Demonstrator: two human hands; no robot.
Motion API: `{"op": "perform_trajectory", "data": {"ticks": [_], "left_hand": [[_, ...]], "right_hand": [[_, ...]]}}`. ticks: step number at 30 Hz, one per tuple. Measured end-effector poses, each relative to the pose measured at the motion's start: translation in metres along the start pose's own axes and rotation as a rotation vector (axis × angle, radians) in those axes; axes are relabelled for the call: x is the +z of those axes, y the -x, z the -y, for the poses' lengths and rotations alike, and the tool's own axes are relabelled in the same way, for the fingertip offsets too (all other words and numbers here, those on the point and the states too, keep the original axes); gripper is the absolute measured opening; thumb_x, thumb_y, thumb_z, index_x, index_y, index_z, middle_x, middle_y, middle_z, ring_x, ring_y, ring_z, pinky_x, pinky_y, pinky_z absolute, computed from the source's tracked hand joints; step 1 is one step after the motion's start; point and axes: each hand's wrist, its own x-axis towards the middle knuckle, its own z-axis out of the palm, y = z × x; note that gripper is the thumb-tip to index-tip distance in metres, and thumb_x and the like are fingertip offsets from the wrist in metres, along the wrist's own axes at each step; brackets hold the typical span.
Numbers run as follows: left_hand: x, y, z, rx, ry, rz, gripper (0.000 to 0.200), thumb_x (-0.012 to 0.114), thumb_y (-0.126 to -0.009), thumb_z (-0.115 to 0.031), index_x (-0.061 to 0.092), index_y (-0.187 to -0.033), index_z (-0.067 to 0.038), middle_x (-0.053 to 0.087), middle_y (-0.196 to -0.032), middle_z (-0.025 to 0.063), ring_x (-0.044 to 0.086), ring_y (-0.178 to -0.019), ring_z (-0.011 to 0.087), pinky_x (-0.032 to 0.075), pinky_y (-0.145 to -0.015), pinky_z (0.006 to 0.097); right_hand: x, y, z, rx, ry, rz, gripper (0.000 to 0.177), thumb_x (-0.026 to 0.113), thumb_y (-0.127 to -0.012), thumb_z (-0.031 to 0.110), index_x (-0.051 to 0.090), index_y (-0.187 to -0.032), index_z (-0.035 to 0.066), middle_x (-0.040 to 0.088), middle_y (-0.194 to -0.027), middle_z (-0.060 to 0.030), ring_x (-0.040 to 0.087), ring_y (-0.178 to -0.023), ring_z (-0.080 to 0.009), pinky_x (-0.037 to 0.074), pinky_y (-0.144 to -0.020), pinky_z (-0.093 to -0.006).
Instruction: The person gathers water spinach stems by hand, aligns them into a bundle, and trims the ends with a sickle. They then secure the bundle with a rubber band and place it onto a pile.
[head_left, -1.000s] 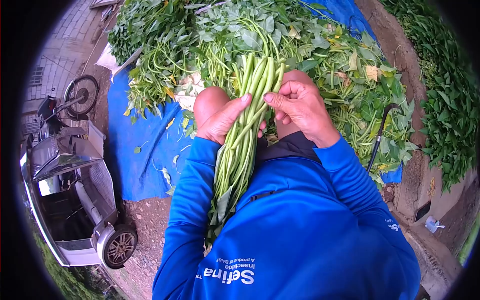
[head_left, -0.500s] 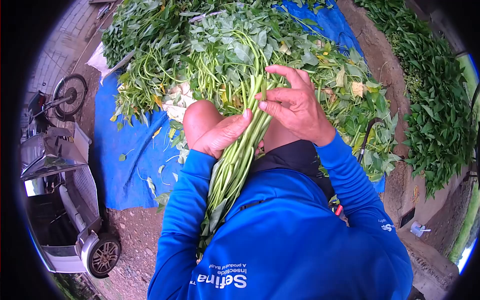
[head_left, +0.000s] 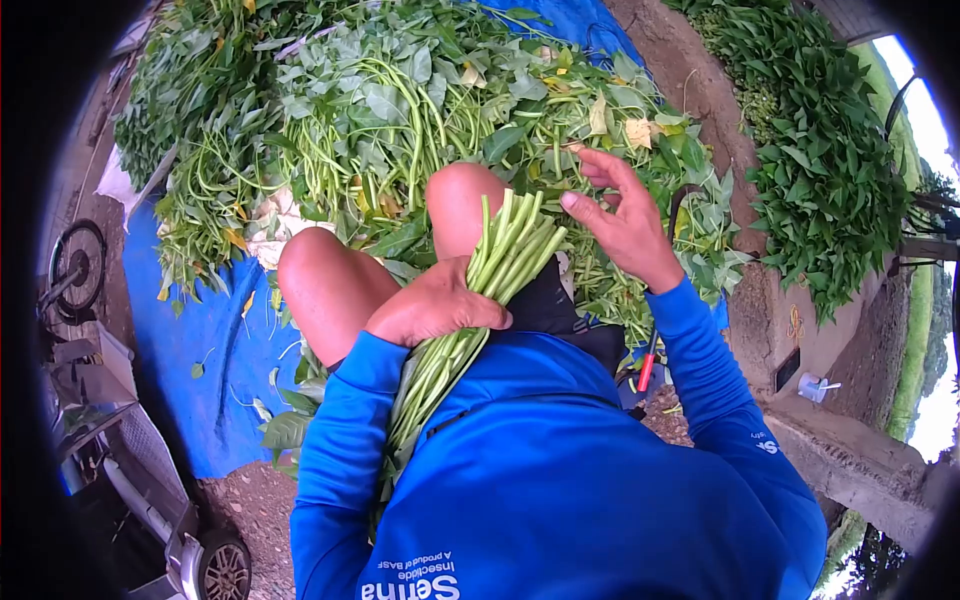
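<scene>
My left hand (head_left: 435, 302) is wrapped round a bunch of water spinach (head_left: 515, 245). The pale cut stem ends point up and away from me, while the leafy part runs down along my left forearm, partly hidden by it. To the right of the stem ends, my right hand (head_left: 628, 228) is raised with thumb and fingers apart, and I see nothing in it. Beyond my knees lies a big pile of loose water spinach (head_left: 400, 110), with stems and leaves tangled together and some yellowed leaves among them.
A blue tarp (head_left: 175, 350) lies under the pile. Right of my lap is a tool with a red handle (head_left: 648, 368). More leafy greens (head_left: 820, 180) are heaped at the far right. A parked vehicle (head_left: 140, 490) and a wheel (head_left: 78, 270) stand at the left.
My right hand has moved off the stems to the right and its fingers have spread. My left hand has drawn the bunch lower, closer to my body. The view has shifted right.
</scene>
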Motion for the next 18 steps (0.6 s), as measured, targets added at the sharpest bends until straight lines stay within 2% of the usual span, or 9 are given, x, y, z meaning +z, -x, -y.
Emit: {"op": "perform_trajectory", "data": {"ticks": [1, 4, 5, 8, 9, 12, 13, 15, 18], "left_hand": [[-0.003, -0.005, 0.003, -0.046, -0.032, 0.015, 0.059, 0.088, -0.083, -0.007, 0.065, -0.136, 0.001, 0.073, -0.115, 0.0032, 0.065, -0.106, 0.0109, 0.052, -0.099, 0.03], [0.006, -0.006, -0.013, -0.143, -0.065, 0.022, 0.061, 0.09, -0.082, -0.007, 0.064, -0.136, 0.001, 0.074, -0.11, 0.0026, 0.066, -0.101, 0.0107, 0.053, -0.095, 0.0291], [0.003, -0.014, -0.002, -0.103, -0.14, 0.053, 0.059, 0.091, -0.082, -0.008, 0.064, -0.134, 0.001, 0.073, -0.107, 0.0014, 0.066, -0.096, 0.0097, 0.054, -0.091, 0.0286], [0.007, -0.015, -0.001, -0.161, -0.141, 0.053, 0.057, 0.091, -0.083, -0.011, 0.065, -0.132, -0.001, 0.073, -0.105, 0.0007, 0.065, -0.096, 0.0086, 0.054, -0.091, 0.0286], [0.007, -0.014, -0.001, -0.174, -0.153, 0.029, 0.058, 0.092, -0.083, -0.013, 0.065, -0.133, -0.001, 0.073, -0.105, 0.0008, 0.065, -0.095, 0.0079, 0.054, -0.091, 0.0281], [0.001, -0.012, 0.005, -0.113, 0.008, 0.044, 0.062, 0.092, -0.083, -0.012, 0.064, -0.136, 0.0, 0.073, -0.105, 0.0015, 0.066, -0.093, 0.0083, 0.054, -0.091, 0.0275], [0.001, -0.011, 0.004, -0.095, -0.032, 0.045, 0.063, 0.092, -0.083, -0.011, 0.064, -0.137, 0.0, 0.074, -0.106, 0.0017, 0.066, -0.094, 0.0084, 0.054, -0.091, 0.0274], [0.002, -0.008, 0.0, -0.06, -0.116, 0.05, 0.064, 0.092, -0.083, -0.011, 0.063, -0.139, 0.001, 0.074, -0.109, 0.0022, 0.067, -0.096, 0.0086, 0.054, -0.092, 0.0271], [0.007, -0.017, 0.006, -0.186, -0.121, 0.107, 0.065, 0.091, -0.084, -0.012, 0.063, -0.141, 0.0, 0.075, -0.115, 0.0023, 0.066, -0.103, 0.0084, 0.053, -0.097, 0.0277]], "right_hand": [[-0.014, -0.002, 0.016, -0.126, 0.033, 0.023, 0.041, 0.08, -0.093, 0.015, 0.071, -0.132, 0.006, 0.067, -0.126, -0.0153, 0.065, -0.115, -0.0312, 0.052, -0.102, -0.0462], [-0.025, -0.007, 0.036, -0.478, 0.303, 0.351, 0.04, 0.08, -0.093, 0.021, 0.074, -0.131, 0.011, 0.065, -0.137, -0.011, 0.061, -0.126, -0.0334, 0.049, -0.107, -0.0456], [-0.018, -0.012, 0.041, -0.581, 0.323, 0.405, 0.035, 0.079, -0.09, 0.017, 0.078, -0.124, 0.011, 0.062, -0.141, -0.0127, 0.057, -0.13, -0.0394, 0.046, -0.113, -0.0513], [-0.007, -0.02, 0.043, -0.655, 0.422, 0.506, 0.035, 0.079, -0.089, 0.014, 0.078, -0.123, 0.011, 0.06, -0.145, -0.0131, 0.054, -0.134, -0.0417, 0.043, -0.116, -0.0546], [-0.008, -0.023, 0.041, -0.667, 0.477, 0.539, 0.033, 0.079, -0.089, 0.015, 0.076, -0.121, 0.01, 0.06, -0.141, -0.014, 0.052, -0.137, -0.0425, 0.042, -0.116, -0.0554], [-0.012, -0.027, 0.033, -0.674, 0.511, 0.583, 0.027, 0.078, -0.091, 0.02, 0.076, -0.115, 0.009, 0.061, -0.134, -0.0145, 0.052, -0.136, -0.0424, 0.041, -0.117, -0.0554], [-0.012, -0.021, 0.03, -0.671, 0.487, 0.547, 0.021, 0.077, -0.094, 0.024, 0.075, -0.107, 0.007, 0.062, -0.125, -0.0135, 0.054, -0.131, -0.0388, 0.044, -0.112, -0.0525], [-0.006, -0.016, 0.016, -0.427, 0.403, 0.612, 0.02, 0.077, -0.096, 0.025, 0.075, -0.105, 0.007, 0.063, -0.121, -0.0132, 0.057, -0.125, -0.0356, 0.046, -0.107, -0.0492], [0.003, -0.004, -0.015, -0.073, 0.231, 0.658, 0.021, 0.076, -0.099, 0.025, 0.076, -0.106, 0.006, 0.066, -0.111, -0.013, 0.062, -0.113, -0.0304, 0.049, -0.098, -0.0427]]}}
